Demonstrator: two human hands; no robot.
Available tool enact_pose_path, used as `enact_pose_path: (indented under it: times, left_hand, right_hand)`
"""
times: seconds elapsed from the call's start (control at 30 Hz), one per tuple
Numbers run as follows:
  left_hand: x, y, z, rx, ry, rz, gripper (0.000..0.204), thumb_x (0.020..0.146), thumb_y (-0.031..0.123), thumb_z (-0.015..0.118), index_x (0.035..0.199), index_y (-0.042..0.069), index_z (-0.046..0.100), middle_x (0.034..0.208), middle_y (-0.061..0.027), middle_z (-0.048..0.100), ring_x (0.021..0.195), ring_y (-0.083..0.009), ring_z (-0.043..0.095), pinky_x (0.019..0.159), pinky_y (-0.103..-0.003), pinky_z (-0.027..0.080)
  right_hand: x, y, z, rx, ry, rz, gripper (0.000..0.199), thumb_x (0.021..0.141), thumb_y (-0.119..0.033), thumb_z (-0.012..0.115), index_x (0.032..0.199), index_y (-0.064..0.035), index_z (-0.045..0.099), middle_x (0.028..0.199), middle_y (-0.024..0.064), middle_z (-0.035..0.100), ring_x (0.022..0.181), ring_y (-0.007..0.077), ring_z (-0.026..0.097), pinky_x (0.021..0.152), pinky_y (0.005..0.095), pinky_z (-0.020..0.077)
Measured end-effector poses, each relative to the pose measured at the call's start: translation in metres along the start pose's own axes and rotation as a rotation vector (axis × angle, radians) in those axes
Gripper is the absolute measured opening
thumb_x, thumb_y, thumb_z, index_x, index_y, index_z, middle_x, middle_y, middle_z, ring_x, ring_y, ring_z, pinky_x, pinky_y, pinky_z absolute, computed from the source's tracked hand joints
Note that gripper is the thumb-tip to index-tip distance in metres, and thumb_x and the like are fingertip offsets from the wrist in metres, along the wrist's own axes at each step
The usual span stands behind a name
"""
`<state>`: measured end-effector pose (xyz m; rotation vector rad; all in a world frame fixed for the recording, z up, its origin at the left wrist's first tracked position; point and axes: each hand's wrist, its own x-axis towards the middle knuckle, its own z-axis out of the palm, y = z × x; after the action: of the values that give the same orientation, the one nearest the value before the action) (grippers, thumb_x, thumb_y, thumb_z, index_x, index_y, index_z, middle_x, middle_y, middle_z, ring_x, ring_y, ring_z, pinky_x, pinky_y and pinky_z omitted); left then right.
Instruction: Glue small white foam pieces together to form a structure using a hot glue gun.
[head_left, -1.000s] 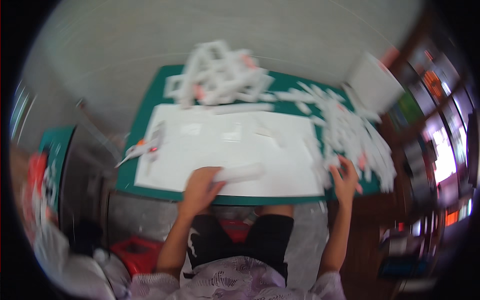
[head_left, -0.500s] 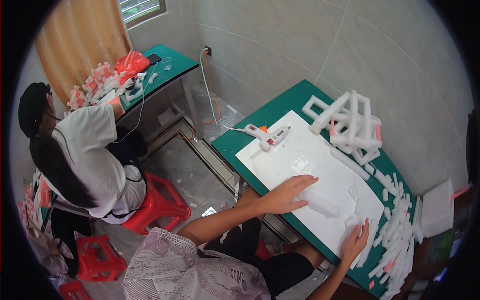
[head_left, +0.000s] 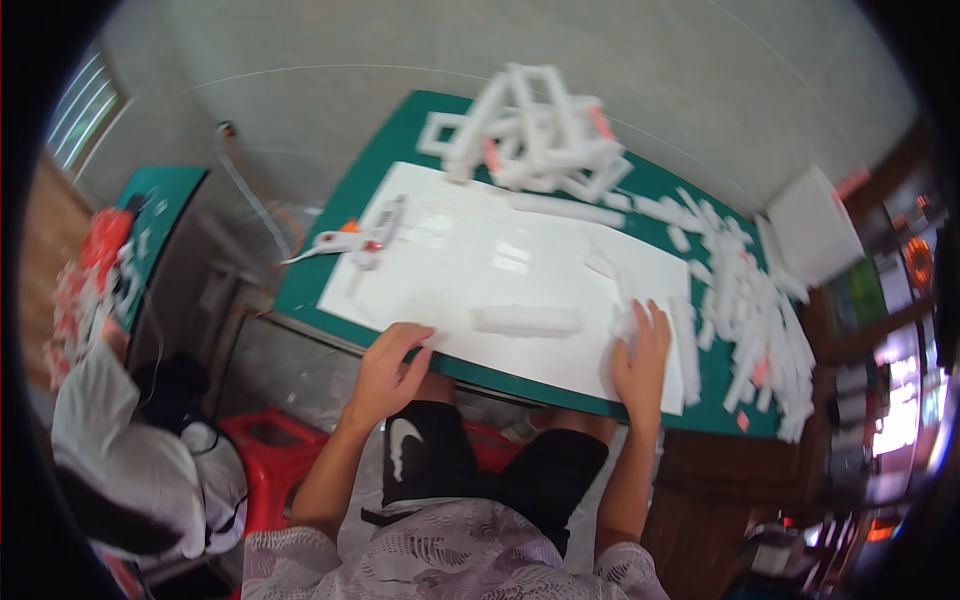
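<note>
The left hand [head_left: 392,372] is over the near edge of the white board [head_left: 440,290], its fingers [head_left: 405,337] stretched out close to one another and the thumb well apart from them, with nothing held between. The thick white foam stick [head_left: 527,320] lies on the board between the two hands, near the left fingertips but apart from them. The right hand [head_left: 642,370] is at the board's right part, its fingers pointing away from the body and its thumb set apart from them; a small white foam piece [head_left: 624,320] lies right by the gap, and blur leaves it impossible to tell whether the fingertips touch it. Another foam stick [head_left: 686,350] lies just to the right of this hand. Farther right, a heap of white foam strips [head_left: 760,340] covers that end of the green table [head_left: 345,225]. A white glue gun [head_left: 345,242] rests at the board's left edge, and a foam frame structure [head_left: 540,135] stands behind the board.
</note>
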<state>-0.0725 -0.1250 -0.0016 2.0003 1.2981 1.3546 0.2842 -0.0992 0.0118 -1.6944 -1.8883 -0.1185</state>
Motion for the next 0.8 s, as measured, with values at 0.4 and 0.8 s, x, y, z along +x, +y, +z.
enact_pose_path:
  times: [0.4, 0.8]
  left_hand:
    - [-0.002, -0.001, 0.031, -0.088, -0.009, -0.057, 0.024, 0.086, -0.005, 0.063, 0.109, -0.002, 0.064, 0.099, -0.0144, 0.066, 0.081, -0.0243, 0.065, 0.073, -0.032, 0.052]
    - [-0.122, -0.062, 0.022, 0.042, 0.237, -0.295, 0.007, 0.092, 0.003, 0.062, 0.097, -0.001, 0.064, 0.075, -0.0109, 0.061, 0.061, -0.014, 0.056, 0.057, -0.029, 0.045]
  right_hand:
    - [-0.009, 0.033, -0.011, 0.252, 0.0, 0.167, 0.017, 0.088, -0.005, 0.061, 0.104, 0.0021, 0.061, 0.108, 0.0191, 0.06, 0.103, 0.0383, 0.059, 0.092, 0.0427, 0.0468]
    - [-0.027, 0.021, -0.008, 0.153, 0.053, 0.186, 0.034, 0.09, -0.007, 0.06, 0.124, 0.0009, 0.058, 0.127, 0.0223, 0.056, 0.12, 0.0382, 0.052, 0.105, 0.0437, 0.0399]
